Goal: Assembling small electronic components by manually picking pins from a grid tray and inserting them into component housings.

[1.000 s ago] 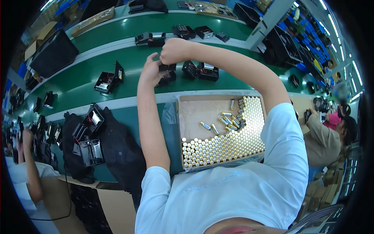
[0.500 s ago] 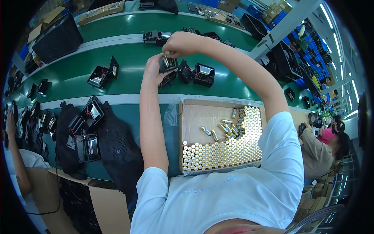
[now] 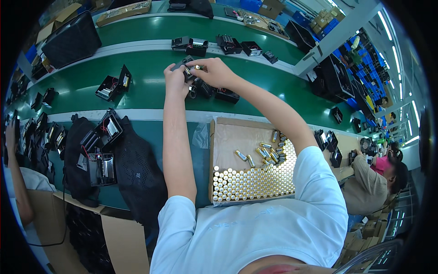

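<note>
Over the green bench, my left hand is closed on a small black battery holder; its far side is partly hidden by my fingers. My right hand is beside it, with thumb and fingers pinching a battery at the holder. Below my hands sit dark battery boxes, among them a black box partly covered by my right wrist. Nearer to me is a shallow cardboard tray packed with upright gold-and-silver batteries. Several loose batteries lie in its middle.
An open black box with red wires stands left on the green bench. More black boxes line the pale rail behind. Black fabric with open boxes lies at near left. Co-workers sit left and right.
My right hand has come down toward me from above the holder. My left hand and the holder have shifted left, and the box left of them has slid slightly left.
</note>
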The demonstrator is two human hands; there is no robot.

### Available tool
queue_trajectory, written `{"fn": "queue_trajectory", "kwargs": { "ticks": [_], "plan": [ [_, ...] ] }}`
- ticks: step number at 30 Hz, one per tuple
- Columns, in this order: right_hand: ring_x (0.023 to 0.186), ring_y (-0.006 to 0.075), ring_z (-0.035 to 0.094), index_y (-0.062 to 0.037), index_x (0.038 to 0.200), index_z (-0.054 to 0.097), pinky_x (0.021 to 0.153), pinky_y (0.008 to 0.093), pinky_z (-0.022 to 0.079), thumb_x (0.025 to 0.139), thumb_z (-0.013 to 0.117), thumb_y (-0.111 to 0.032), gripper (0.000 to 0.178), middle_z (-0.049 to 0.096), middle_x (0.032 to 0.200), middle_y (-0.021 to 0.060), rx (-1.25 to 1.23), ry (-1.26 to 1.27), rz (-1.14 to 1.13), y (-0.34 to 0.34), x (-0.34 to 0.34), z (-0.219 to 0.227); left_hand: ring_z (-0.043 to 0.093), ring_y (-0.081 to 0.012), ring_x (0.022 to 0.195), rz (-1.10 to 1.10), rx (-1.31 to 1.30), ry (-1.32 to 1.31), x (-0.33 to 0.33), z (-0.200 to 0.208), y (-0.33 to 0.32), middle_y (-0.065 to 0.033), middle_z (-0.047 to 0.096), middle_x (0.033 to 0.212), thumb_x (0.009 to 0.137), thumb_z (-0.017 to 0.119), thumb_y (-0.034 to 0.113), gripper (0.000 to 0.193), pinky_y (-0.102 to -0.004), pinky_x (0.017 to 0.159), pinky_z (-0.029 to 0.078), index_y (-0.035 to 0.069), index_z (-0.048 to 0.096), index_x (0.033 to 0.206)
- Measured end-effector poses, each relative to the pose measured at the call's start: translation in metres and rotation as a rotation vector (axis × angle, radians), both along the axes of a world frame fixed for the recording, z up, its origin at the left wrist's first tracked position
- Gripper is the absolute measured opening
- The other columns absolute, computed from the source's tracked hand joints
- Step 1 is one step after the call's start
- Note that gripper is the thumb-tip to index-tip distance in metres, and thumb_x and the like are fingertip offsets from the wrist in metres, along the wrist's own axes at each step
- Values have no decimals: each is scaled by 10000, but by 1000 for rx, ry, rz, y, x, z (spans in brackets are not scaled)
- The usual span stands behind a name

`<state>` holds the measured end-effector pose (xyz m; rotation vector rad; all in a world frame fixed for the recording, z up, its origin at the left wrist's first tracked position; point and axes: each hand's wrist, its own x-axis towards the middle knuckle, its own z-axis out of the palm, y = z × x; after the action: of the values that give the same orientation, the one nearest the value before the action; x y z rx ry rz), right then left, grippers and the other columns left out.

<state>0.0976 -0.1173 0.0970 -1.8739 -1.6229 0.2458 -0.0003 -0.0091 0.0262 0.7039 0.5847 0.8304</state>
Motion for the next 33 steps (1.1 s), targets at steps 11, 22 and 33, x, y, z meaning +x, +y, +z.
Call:
{"fn": "queue_trajectory", "kwargs": {
  "ticks": [11,22,33],
  "plan": [
    [550,127,553,-120,1220,676,531,262,435,886,649,-223,351,685,751,47,-268,83,102,12,6,19,540,-379,1076,46,-69,-107,-15,5,5,-279,423,1238,838,609,5,584,-531,843,515,52,299,1331],
    [621,113,578,-89,1174,703,595,246,473,833,688,-202,360,714,818,63,-240,-252,103,86,11,38,576,-344,1009,10,123,-32,-33,8,16,-274,423,1210,780,650,-64,690,-461,812,546,69,269,1340],
    [684,178,640,-38,1198,673,675,275,531,790,726,-269,472,721,866,105,-136,452,-132,111,-15,-31,626,-309,952,212,243,165,-48,17,23,-244,499,1159,754,667,-82,632,-390,773,560,72,367,1289]
  ]
}}
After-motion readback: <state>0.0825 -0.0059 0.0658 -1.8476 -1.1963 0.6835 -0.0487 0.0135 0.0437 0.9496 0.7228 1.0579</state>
